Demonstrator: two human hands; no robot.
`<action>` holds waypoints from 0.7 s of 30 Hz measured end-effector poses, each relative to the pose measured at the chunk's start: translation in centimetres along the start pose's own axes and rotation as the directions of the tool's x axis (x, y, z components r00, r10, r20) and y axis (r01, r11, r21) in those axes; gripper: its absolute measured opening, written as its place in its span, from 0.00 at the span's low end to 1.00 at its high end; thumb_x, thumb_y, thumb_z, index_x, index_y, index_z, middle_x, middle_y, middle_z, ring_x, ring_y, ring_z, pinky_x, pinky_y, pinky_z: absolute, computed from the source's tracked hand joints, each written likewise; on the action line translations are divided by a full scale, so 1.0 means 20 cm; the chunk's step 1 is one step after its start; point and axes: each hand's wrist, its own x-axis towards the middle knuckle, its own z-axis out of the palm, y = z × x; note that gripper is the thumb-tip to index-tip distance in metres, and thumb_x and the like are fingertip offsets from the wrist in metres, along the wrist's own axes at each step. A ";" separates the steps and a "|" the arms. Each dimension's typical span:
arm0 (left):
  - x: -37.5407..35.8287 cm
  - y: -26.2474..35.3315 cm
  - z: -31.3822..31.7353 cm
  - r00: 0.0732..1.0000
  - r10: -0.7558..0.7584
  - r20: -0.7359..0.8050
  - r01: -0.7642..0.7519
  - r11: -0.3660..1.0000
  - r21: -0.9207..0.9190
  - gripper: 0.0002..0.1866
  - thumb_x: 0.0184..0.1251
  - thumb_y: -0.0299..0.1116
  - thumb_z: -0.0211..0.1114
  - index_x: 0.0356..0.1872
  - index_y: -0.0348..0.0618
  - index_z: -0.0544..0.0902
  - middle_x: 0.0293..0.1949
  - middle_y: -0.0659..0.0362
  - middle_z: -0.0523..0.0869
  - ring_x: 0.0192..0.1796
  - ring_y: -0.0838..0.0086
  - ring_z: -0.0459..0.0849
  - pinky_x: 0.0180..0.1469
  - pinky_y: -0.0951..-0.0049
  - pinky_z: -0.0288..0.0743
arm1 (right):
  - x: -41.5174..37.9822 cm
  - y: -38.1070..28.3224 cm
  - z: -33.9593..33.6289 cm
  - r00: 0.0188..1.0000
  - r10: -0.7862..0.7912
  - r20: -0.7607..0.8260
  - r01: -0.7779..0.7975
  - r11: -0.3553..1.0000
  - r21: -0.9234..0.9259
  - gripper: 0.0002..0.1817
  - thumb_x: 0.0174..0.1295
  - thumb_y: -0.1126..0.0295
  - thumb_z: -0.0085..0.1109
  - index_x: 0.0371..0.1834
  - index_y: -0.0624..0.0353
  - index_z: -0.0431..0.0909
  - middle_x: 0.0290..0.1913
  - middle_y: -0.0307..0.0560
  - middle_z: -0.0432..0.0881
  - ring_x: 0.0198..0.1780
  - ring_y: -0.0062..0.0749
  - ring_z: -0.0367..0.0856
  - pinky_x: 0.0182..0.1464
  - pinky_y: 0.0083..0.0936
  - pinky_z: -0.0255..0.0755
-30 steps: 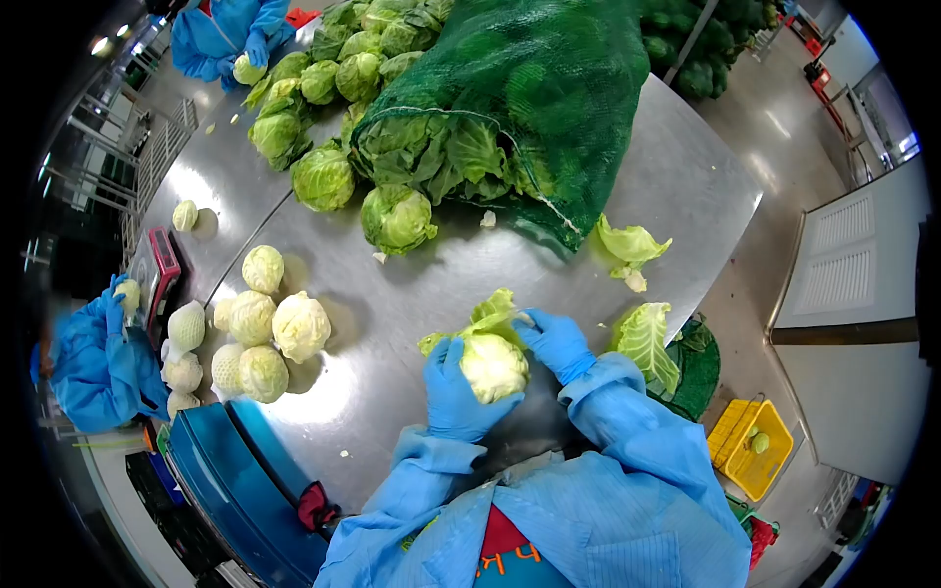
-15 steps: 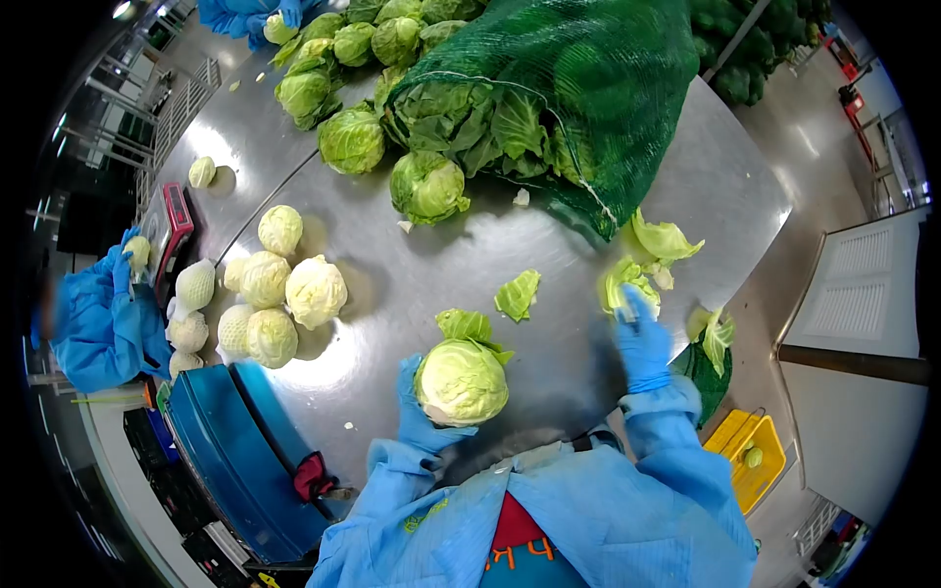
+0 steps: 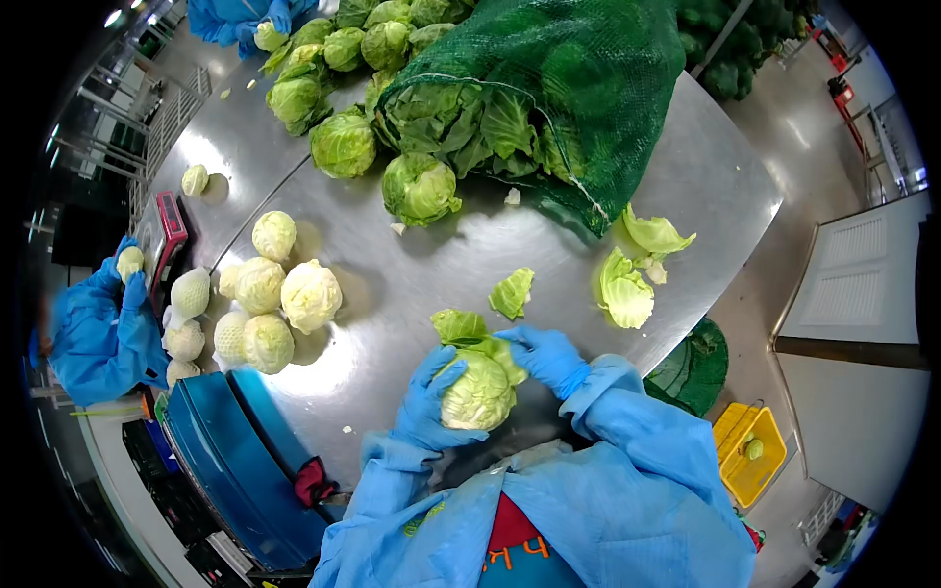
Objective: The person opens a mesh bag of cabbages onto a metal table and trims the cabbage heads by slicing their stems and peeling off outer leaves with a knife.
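In front of my chest, my left hand [image 3: 423, 400] is wrapped round the side of a pale green cabbage [image 3: 478, 400]. My right hand [image 3: 545, 359], gloved in blue like the left, grips a loosened outer leaf [image 3: 502, 359] at the cabbage's upper right. Another leaf flap [image 3: 457, 324] stands up from its top. Just beyond lies a torn cabbage leaf [image 3: 511, 293] on the steel table [image 3: 421, 279]. Farther right rest a curled leaf [image 3: 624, 290] and more leaf scraps [image 3: 659, 235].
A green mesh sack [image 3: 608, 88] spills cabbages [image 3: 420, 188] at the back. Peeled cabbages [image 3: 311, 296] sit at left, some in foam netting, near a scale [image 3: 171, 223] and a co-worker's blue sleeve [image 3: 108, 338]. A blue bin [image 3: 230, 470] borders the table; a yellow basket [image 3: 753, 456] stands on the floor.
My right hand has come back from the leaf scraps at the right to the held cabbage and taken a leaf there. Another leaf fell away over the table's right edge.
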 end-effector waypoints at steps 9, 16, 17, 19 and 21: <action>0.00 -0.07 -0.01 0.924 -0.110 -0.366 0.187 0.966 0.180 0.60 0.37 0.56 0.80 0.69 0.35 0.59 0.68 0.44 0.62 0.68 0.54 0.66 0.68 0.59 0.62 | -0.26 0.38 -0.35 0.747 -0.056 -0.663 -0.290 0.869 -0.401 0.19 0.63 0.54 0.58 0.55 0.47 0.78 0.38 0.52 0.85 0.31 0.45 0.84 0.36 0.38 0.77; 0.21 0.17 -0.13 0.902 -0.421 0.096 0.401 0.898 0.181 0.58 0.37 0.58 0.79 0.69 0.36 0.61 0.65 0.40 0.66 0.67 0.47 0.65 0.69 0.55 0.60 | -0.27 -0.01 -0.11 0.988 0.136 -0.070 -0.108 0.947 0.304 0.25 0.70 0.48 0.46 0.61 0.52 0.74 0.36 0.50 0.84 0.26 0.30 0.78 0.38 0.28 0.75; 0.21 0.19 -0.13 0.857 -0.504 0.103 0.485 0.858 0.168 0.58 0.37 0.58 0.78 0.69 0.36 0.61 0.65 0.40 0.66 0.67 0.46 0.65 0.69 0.54 0.60 | -0.27 0.00 -0.06 0.993 0.114 -0.023 -0.101 0.946 0.307 0.26 0.71 0.46 0.43 0.62 0.52 0.73 0.35 0.50 0.84 0.25 0.31 0.79 0.37 0.29 0.75; 0.20 0.23 -0.07 0.890 -0.445 -0.098 0.430 0.750 0.503 0.59 0.34 0.57 0.80 0.68 0.38 0.62 0.64 0.41 0.65 0.66 0.48 0.65 0.68 0.55 0.61 | -0.26 -0.02 0.00 0.995 0.098 0.026 -0.101 0.950 0.294 0.29 0.71 0.43 0.38 0.63 0.51 0.72 0.32 0.52 0.83 0.25 0.33 0.79 0.36 0.30 0.76; 0.21 0.21 -0.04 0.947 -0.275 -0.165 0.319 0.764 0.561 0.59 0.33 0.57 0.81 0.68 0.39 0.62 0.65 0.42 0.63 0.66 0.48 0.65 0.67 0.54 0.62 | -0.26 -0.06 0.04 0.992 0.120 0.024 -0.122 0.957 0.264 0.32 0.71 0.40 0.35 0.64 0.51 0.71 0.29 0.53 0.82 0.24 0.35 0.80 0.34 0.32 0.76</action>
